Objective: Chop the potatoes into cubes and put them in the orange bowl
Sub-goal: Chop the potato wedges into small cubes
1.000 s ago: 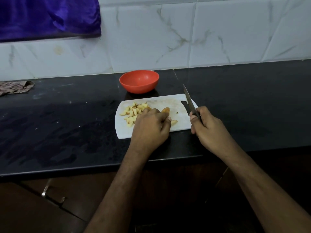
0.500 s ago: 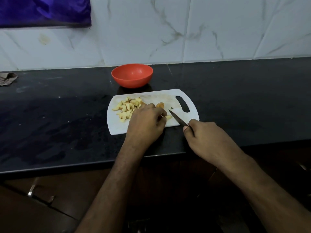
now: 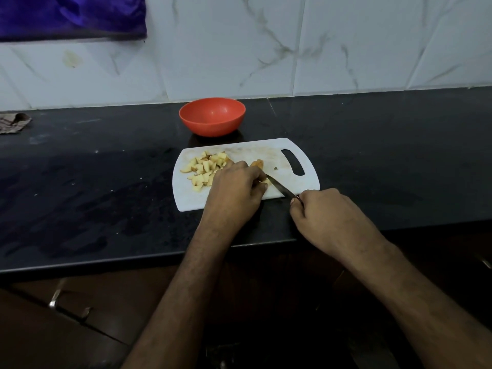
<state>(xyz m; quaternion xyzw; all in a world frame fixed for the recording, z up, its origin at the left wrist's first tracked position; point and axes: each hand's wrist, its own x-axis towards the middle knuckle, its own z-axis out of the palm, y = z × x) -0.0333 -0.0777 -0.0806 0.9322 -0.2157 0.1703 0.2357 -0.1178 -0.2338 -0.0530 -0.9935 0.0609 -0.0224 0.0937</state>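
A white cutting board lies on the black counter with a pile of potato cubes on its left part. My left hand presses down on a potato piece whose end shows past my fingers. My right hand grips a knife; its blade lies low across the board, its tip at my left fingers. The orange bowl stands just behind the board and looks empty.
A crumpled cloth lies at the counter's far left edge. A purple cloth hangs on the tiled wall above. Drawer handles sit below the counter's front edge.
The knife, raised upright beside the board a second ago, has swung down and left onto the board against the potato piece. My left hand stays on the potato.
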